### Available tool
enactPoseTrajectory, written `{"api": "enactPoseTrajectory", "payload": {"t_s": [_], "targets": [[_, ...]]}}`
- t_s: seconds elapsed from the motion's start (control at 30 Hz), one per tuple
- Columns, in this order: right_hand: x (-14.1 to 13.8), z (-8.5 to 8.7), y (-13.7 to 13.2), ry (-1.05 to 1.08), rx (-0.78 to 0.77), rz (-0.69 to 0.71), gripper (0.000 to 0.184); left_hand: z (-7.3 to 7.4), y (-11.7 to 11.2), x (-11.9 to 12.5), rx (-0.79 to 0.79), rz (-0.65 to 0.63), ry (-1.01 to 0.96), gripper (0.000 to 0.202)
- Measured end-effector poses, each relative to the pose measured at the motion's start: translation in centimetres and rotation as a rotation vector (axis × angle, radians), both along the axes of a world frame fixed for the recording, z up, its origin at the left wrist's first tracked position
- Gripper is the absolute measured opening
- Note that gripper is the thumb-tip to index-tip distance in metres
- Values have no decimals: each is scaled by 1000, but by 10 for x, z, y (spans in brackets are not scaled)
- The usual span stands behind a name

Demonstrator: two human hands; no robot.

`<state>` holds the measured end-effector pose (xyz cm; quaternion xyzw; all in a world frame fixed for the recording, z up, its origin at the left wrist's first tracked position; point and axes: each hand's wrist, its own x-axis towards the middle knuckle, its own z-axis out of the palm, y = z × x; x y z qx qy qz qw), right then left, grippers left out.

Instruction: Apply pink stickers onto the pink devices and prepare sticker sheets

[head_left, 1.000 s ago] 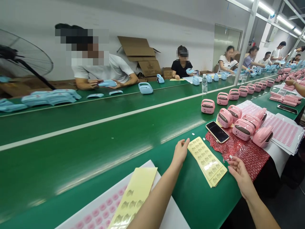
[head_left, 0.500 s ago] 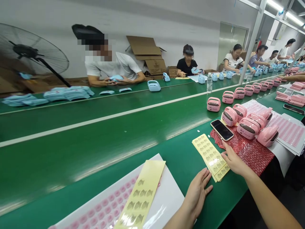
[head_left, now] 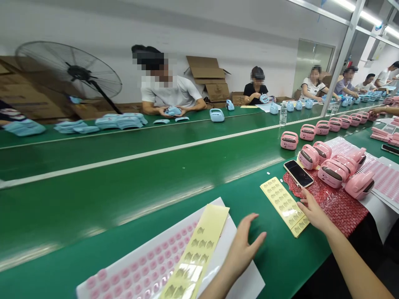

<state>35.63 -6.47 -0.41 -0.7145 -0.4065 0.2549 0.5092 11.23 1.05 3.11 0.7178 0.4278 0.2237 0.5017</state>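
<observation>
My left hand (head_left: 241, 249) is open over the right part of a white sheet with pink oval stickers (head_left: 137, 265), thumb and fingers apart with nothing between them. A yellow sticker sheet (head_left: 199, 249) with grey marks lies slantwise across that white sheet, to the left of the hand. My right hand (head_left: 314, 211) is open, fingers stretched out, at the right edge of a small stack of yellow sticker sheets (head_left: 280, 203). Whether its fingertips press on the stack I cannot tell. A phone (head_left: 298, 173) lies just beyond the right hand, on red bubble wrap (head_left: 339, 209).
Several pink handled cases (head_left: 333, 172) stand at right, with more in a row along the green belt (head_left: 124, 182). A water bottle (head_left: 283, 113) stands farther back. Across the belt, co-workers handle blue cases (head_left: 217, 115); a large fan (head_left: 77, 72) stands at left.
The view has swung left, so things sit farther right. My left hand has moved away from the yellow stack, back over the white sheet, its fingers spreading. My right hand remains beside the stack.
</observation>
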Motion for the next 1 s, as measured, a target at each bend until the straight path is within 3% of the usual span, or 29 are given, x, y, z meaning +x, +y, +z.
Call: {"api": "enactPoseTrajectory", "payload": {"t_s": [0.07, 0.1, 0.2, 0.3, 0.47, 0.6, 0.7, 1.0], "targets": [[-3, -4, 0, 5, 43, -60, 60, -7, 13, -32, 428, 109, 287, 47], [-5, -7, 0, 8, 65, -84, 59, -11, 16, -46, 536, 164, 441, 46], [-9, -16, 1, 41, 130, -144, 54, -17, 14, -78, 584, 169, 806, 48], [-6, -26, 1, 130, 190, -213, 53, -14, 1, -89, 518, 22, 944, 52], [5, -32, -1, 263, 261, -308, 49, -5, -12, -83, 463, -230, 839, 70], [7, -31, -2, 251, 269, -280, 51, 1, -19, -72, 458, -439, 655, 61], [5, -31, -2, 205, 266, -262, 53, 4, -24, -60, 460, -454, 617, 49], [5, -30, 0, 154, 264, -246, 53, -4, -33, -18, 473, -373, 531, 57]]}}
